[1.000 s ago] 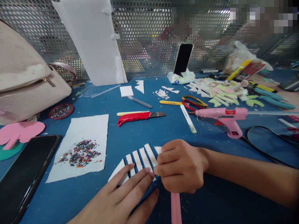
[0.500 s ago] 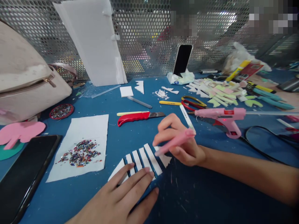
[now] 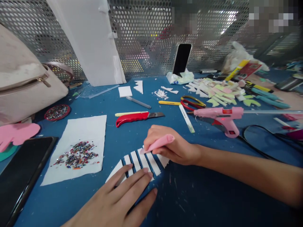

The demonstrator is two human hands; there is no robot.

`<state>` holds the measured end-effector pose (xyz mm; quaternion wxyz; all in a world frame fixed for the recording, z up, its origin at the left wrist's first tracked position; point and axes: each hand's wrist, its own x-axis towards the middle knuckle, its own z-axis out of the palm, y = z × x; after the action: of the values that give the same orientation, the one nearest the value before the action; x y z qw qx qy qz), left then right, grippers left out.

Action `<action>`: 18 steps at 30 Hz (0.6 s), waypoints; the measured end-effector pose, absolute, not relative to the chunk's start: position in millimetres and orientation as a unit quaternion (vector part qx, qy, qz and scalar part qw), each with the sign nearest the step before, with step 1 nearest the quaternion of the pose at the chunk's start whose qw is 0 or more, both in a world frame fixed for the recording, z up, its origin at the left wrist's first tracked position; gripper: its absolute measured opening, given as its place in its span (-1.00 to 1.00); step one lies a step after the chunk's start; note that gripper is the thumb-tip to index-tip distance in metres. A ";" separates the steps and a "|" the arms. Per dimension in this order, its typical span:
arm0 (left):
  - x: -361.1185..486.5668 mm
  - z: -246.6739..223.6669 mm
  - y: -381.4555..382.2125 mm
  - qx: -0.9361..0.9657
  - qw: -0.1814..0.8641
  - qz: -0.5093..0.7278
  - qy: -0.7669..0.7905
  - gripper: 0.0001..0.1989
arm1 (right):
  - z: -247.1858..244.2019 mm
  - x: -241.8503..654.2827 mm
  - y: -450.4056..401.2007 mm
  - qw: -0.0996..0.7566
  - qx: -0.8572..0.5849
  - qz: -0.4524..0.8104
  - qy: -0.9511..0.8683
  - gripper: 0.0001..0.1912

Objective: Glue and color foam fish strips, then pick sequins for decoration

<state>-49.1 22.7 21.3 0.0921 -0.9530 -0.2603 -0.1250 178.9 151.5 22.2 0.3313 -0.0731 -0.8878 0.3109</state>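
Observation:
In the head view my right hand [image 3: 167,143] is closed around a pink marker [image 3: 161,142]. The marker slants down to the left, and its lower end is over the tops of several white foam strips [image 3: 135,161]. Flat on the lower part of these strips lies my left hand [image 3: 125,195], fingers spread. The strips lie side by side with narrow gaps, between a curved white piece [image 3: 115,170] at the left and a jagged white piece [image 3: 163,160] at the right, which is partly behind my right hand.
A red-handled knife [image 3: 132,119] lies beyond the strips, blade to the right. Farther right are scissors [image 3: 196,100], a pink glue gun [image 3: 222,116] with its cord, and a foam scrap pile [image 3: 220,90]. On the left, paper [image 3: 86,127] holds glitter, beside a phone [image 3: 26,170].
My right hand has moved left and down with the pink marker, bringing its lower end over the middle strips. My left hand stays on the strips. The whole view has shifted slightly.

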 end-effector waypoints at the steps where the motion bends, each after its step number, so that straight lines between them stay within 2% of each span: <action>1: -49.0 21.5 22.3 -0.953 0.091 -0.121 -0.264 -0.66 | 22.8 177.8 151.0 0.319 -0.080 0.298 -0.896 -0.63; 6: -50.2 22.4 21.7 -0.950 0.097 -0.125 -0.268 -0.64 | 24.2 174.1 149.8 0.248 -0.096 0.276 -0.924 -0.56; 13: -50.3 21.9 21.3 -0.952 0.111 -0.112 -0.263 -0.64 | 23.2 174.1 146.3 0.240 -0.099 0.257 -0.931 -0.49; 18: -52.2 20.2 21.2 -0.952 0.101 -0.121 -0.262 -0.65 | 23.3 172.7 144.4 0.256 -0.105 0.249 -0.928 -0.54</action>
<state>-52.2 21.2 20.2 0.1005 -0.9520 -0.2622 -0.1215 172.7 144.4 23.3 0.2562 -0.1046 -0.9281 0.2491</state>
